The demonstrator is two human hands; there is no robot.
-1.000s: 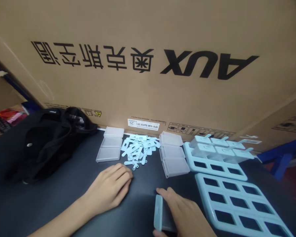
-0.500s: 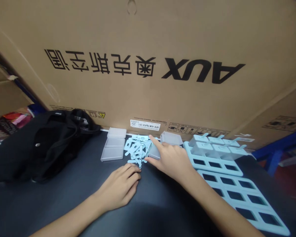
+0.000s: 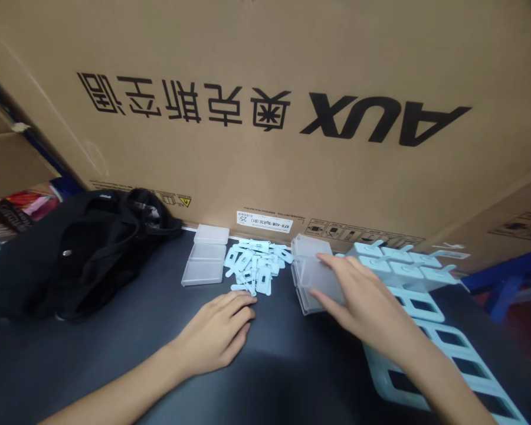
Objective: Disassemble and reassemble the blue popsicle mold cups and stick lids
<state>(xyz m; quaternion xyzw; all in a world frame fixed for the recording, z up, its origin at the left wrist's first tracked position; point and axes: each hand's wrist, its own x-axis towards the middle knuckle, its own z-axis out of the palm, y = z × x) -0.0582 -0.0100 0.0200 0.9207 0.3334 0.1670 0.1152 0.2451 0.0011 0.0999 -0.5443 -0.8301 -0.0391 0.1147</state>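
Observation:
My left hand rests on the dark table, its fingertips touching the near edge of a pile of light blue plastic sticks. The fingers are bent and lie side by side; whether they hold a stick is unclear. My right hand is over the stacked clear plastic boxes right of the pile, thumb and fingers apart at the boxes' right side. Several flat clear boxes lie in a column left of the pile.
A large brown carton stands behind the table. A black bag lies at left. On the right are light blue frames with rectangular openings, one bearing lidded moulds.
My right hand has moved right, from the stick pile to the stacked boxes, exposing more of the pile. My left hand has hardly moved. The view has shifted slightly.

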